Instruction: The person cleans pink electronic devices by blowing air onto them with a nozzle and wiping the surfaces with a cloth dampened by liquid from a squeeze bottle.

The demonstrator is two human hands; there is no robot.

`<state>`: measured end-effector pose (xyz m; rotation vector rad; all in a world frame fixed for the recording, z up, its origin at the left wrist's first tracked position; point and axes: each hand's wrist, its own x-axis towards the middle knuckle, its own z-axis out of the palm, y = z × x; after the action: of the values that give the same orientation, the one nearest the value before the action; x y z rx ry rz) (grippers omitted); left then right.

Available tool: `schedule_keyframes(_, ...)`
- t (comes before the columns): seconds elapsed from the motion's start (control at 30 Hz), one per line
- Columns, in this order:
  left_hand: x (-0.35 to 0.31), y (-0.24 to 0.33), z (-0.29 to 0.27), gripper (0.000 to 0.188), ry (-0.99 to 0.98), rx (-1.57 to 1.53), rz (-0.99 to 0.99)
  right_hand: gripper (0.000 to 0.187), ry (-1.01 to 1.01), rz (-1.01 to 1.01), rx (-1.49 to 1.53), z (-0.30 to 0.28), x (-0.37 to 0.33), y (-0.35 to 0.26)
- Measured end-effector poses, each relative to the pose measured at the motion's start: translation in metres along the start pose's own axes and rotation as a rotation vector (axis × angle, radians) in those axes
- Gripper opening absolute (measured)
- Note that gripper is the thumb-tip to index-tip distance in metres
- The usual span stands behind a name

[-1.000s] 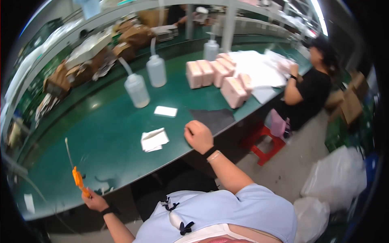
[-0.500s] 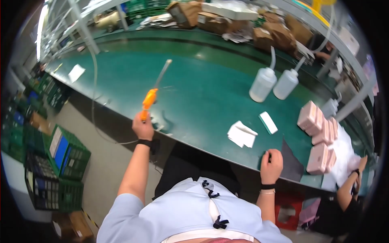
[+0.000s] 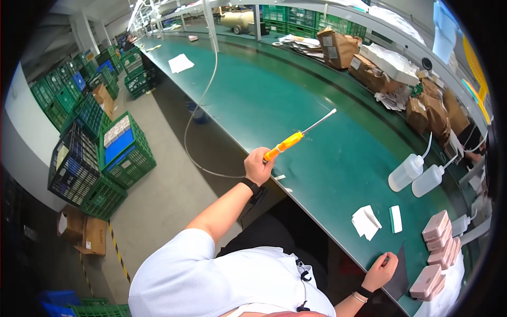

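My left hand [image 3: 259, 168] is wrapped round the grip of an orange air blow gun [image 3: 285, 145] at the near edge of the green table. Its thin metal nozzle points up and right over the tabletop, and a clear hose [image 3: 186, 140] loops away to the left. Closed fingers show on my right hand [image 3: 381, 271], resting at the table edge; whatever they may hold is hidden. Beside that hand lies a dark sheet [image 3: 402, 274]. Folded white cloth [image 3: 365, 222] and a white-and-green block [image 3: 396, 219] lie just beyond it.
Stacked pink boxes [image 3: 437, 227] stand at the right. Two squeeze bottles [image 3: 405, 173] are behind the cloth. Paper bags [image 3: 338, 48] and a white box line the far side. White paper [image 3: 180, 63] lies far left. Green crates [image 3: 127, 153] stand on the floor left of the table.
The view has swung left, so the table and both hands appear further right. My left hand still grips the blow gun, and my right hand stays curled at the table edge.
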<state>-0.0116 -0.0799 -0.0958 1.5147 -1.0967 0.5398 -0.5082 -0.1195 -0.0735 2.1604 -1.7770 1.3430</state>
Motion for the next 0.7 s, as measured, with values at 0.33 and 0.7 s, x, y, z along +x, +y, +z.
schedule_keyframes(0.33,0.001,0.000,0.003,0.018,0.040,-0.026,0.029,0.008,-0.003,0.024,-0.003,-0.002,0.001,-0.008)
schedule_keyframes(0.7,-0.035,0.110,-0.031,0.031,-0.374,-0.266,-0.323,0.021,-0.029,0.092,0.319,-0.016,-0.015,-0.045)
